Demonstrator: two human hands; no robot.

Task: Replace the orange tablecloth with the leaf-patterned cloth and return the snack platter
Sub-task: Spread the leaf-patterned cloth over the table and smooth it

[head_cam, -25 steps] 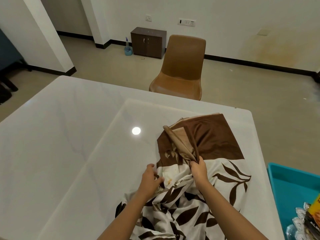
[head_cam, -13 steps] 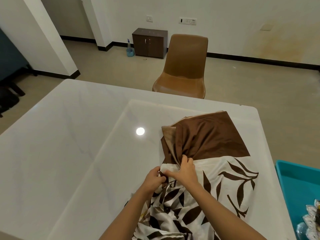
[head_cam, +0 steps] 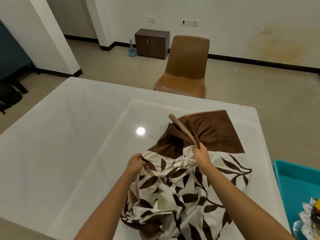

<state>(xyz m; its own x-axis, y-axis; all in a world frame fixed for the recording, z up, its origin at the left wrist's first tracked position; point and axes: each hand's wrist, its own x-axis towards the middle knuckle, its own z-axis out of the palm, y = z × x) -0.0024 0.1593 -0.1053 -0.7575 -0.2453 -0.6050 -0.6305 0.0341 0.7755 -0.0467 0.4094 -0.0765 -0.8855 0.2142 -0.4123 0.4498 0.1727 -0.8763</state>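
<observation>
While gripped, leaf-patterned cloth (head_cam: 174,193) unlabelled.

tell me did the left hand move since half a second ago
Yes. The left hand has pulled leftward, away from the right hand, drawing the leaf-patterned cloth out across the white table.

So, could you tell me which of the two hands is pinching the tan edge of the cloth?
The right hand; the left hand grips the cloth's leaf-printed part instead.
</observation>
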